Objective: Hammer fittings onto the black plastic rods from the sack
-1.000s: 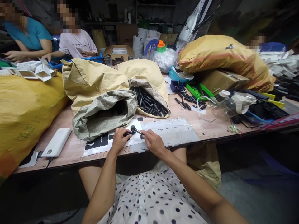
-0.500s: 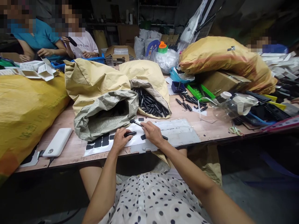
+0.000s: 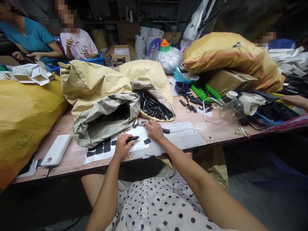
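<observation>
My left hand is closed around a slim black tube, which points to the right over a white sheet. Beside it, my right hand grips a small hammer with a metal head and a black handle that sticks out on the right. The hammer's head is close to the sack opening, apart from the tube. Black rounded stickers lie in rows on the sheet. Under my right wrist is a grey-white board at the table's front.
Behind my hands lie an open sack with a dark inside and another sack full of black tubes. A white power bank is on the left. Scissors, a clear jug and a green tray stand right. Co-workers sit opposite.
My right hand has moved slightly up with the hammer, whose head now sits lower relative to the hand. My left hand still holds the tube. A person's hand has come in at the right.
</observation>
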The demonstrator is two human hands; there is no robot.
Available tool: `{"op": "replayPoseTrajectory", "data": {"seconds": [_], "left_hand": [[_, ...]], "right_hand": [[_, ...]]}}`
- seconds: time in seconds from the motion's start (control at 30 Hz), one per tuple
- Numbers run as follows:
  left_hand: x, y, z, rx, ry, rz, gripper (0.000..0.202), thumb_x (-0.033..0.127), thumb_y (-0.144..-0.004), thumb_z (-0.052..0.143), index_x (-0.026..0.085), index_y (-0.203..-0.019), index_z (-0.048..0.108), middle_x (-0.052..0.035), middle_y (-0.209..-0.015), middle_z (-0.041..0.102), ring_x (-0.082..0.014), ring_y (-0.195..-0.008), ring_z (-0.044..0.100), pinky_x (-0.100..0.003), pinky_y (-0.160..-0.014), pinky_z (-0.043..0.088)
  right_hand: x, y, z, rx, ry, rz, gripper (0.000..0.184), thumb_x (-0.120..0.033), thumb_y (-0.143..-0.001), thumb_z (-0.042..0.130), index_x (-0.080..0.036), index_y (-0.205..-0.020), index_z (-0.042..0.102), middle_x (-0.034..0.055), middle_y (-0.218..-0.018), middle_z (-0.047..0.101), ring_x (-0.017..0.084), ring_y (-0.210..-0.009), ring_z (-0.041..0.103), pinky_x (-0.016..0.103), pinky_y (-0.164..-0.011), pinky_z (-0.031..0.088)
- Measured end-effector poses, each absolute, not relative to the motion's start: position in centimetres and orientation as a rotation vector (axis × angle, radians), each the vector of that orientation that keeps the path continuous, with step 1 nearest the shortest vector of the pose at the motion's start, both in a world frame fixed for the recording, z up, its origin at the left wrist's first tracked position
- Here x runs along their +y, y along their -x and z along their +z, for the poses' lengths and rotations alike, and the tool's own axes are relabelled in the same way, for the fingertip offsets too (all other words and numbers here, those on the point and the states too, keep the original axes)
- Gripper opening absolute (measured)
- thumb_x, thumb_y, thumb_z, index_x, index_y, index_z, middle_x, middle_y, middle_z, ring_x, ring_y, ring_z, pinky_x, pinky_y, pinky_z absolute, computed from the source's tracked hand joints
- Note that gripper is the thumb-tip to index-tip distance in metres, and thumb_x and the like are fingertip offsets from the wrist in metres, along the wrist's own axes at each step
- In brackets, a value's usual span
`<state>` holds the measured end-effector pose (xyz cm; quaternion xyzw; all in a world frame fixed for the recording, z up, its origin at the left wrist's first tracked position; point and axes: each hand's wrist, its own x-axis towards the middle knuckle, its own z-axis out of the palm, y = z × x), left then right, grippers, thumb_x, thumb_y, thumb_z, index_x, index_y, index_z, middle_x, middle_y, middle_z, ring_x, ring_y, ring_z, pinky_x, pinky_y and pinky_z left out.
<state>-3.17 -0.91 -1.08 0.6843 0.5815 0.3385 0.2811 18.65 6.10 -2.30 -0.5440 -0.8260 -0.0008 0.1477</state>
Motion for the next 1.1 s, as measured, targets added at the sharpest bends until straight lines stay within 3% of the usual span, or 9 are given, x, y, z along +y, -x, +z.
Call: {"op": "replayPoseTrajectory", "data": {"seconds": [0.13, 0.33, 0.57, 0.63, 0.7, 0.8, 0.9, 1.0, 1.1], "left_hand": [[-5.3, 2.9, 0.2, 1.372, -1.686, 0.769, 0.024, 0.037, -0.083, 0.066, 0.024, -0.099, 0.076, -0.0049, -0.098, 0.077, -0.0246, -0.091, 0.065, -0.036, -0.084, 0.053], [-10.8, 1.7, -2.3, 1.250, -1.572, 0.157, 0.022, 0.033, -0.078, 0.066, 0.020, -0.092, 0.077, 0.0007, -0.076, 0.071, -0.0189, -0.073, 0.061, -0.029, -0.070, 0.046], [-10.1, 0.6, -6.5, 1.611, -1.541, -0.030, 0.031, 0.026, -0.084, 0.064, 0.022, -0.111, 0.077, -0.0111, -0.116, 0.077, -0.0310, -0.115, 0.070, -0.037, -0.094, 0.050], [-9.6, 0.7, -5.1, 1.486, -1.571, -0.092, 0.023, 0.029, -0.081, 0.067, 0.023, -0.100, 0.078, -0.0085, -0.103, 0.079, -0.0298, -0.105, 0.073, -0.035, -0.088, 0.053], [-8.6, 1.0, -2.7, 1.242, -1.513, -0.115, 0.021, 0.038, -0.081, 0.069, 0.022, -0.092, 0.077, -0.0041, -0.082, 0.076, -0.0249, -0.081, 0.073, -0.032, -0.074, 0.054], [-5.4, 1.7, 1.3, 1.058, -1.409, 0.109, 0.035, 0.053, -0.081, 0.068, 0.020, -0.092, 0.075, -0.0007, -0.070, 0.071, -0.0183, -0.063, 0.066, -0.028, -0.062, 0.052], [-0.2, 2.8, 3.6, 1.356, -1.462, 0.651, 0.039, 0.058, -0.081, 0.067, 0.020, -0.087, 0.073, -0.0029, -0.077, 0.073, -0.0194, -0.070, 0.067, -0.030, -0.067, 0.054], [5.4, 4.0, 3.7, 1.962, -1.411, 1.079, 0.028, 0.046, -0.084, 0.065, 0.019, -0.087, 0.073, -0.0071, -0.089, 0.075, -0.0251, -0.088, 0.070, -0.036, -0.084, 0.056], [9.5, 4.7, 2.7, 2.408, -1.271, 1.052, 0.019, 0.029, -0.084, 0.062, 0.017, -0.090, 0.075, -0.0159, -0.099, 0.075, -0.0330, -0.105, 0.069, -0.045, -0.096, 0.054]], "right_hand": [[6.1, -18.6, -2.3, -2.379, 1.567, -0.012, 0.029, -0.023, -0.102, 0.053, -0.024, -0.124, 0.071, 0.0094, -0.104, 0.063, 0.025, -0.100, 0.050, 0.033, -0.085, 0.037], [6.0, -18.4, -2.4, -2.364, 1.569, -0.032, 0.029, -0.022, -0.102, 0.051, -0.022, -0.121, 0.072, 0.0111, -0.105, 0.063, 0.026, -0.100, 0.049, 0.034, -0.084, 0.037], [6.0, -18.2, -2.3, -2.373, 1.585, -0.029, 0.029, -0.022, -0.103, 0.050, -0.023, -0.123, 0.071, 0.0107, -0.105, 0.064, 0.026, -0.101, 0.050, 0.034, -0.083, 0.037], [5.9, -18.2, -2.3, -2.375, 1.589, -0.032, 0.029, -0.023, -0.103, 0.050, -0.023, -0.123, 0.071, 0.0109, -0.106, 0.064, 0.026, -0.101, 0.050, 0.034, -0.083, 0.036], [5.8, -18.1, -2.2, -2.379, 1.596, -0.036, 0.029, -0.023, -0.103, 0.049, -0.022, -0.122, 0.071, 0.0114, -0.106, 0.064, 0.026, -0.101, 0.050, 0.034, -0.083, 0.036], [5.7, -18.0, -2.2, -2.377, 1.606, -0.047, 0.028, -0.024, -0.104, 0.047, -0.021, -0.118, 0.072, 0.0120, -0.106, 0.064, 0.026, -0.101, 0.051, 0.035, -0.082, 0.036], [5.7, -18.0, -2.3, -2.361, 1.599, -0.052, 0.027, -0.023, -0.104, 0.048, -0.022, -0.116, 0.072, 0.0115, -0.104, 0.064, 0.026, -0.100, 0.050, 0.035, -0.082, 0.036], [5.8, -18.1, -2.7, -2.356, 1.556, -0.052, 0.027, -0.022, -0.102, 0.050, -0.023, -0.120, 0.071, 0.0106, -0.103, 0.063, 0.026, -0.099, 0.050, 0.034, -0.082, 0.036], [6.0, -18.2, -3.1, -2.360, 1.522, -0.057, 0.026, -0.022, -0.102, 0.052, -0.023, -0.120, 0.071, 0.0101, -0.102, 0.063, 0.025, -0.098, 0.050, 0.034, -0.082, 0.036]]}}
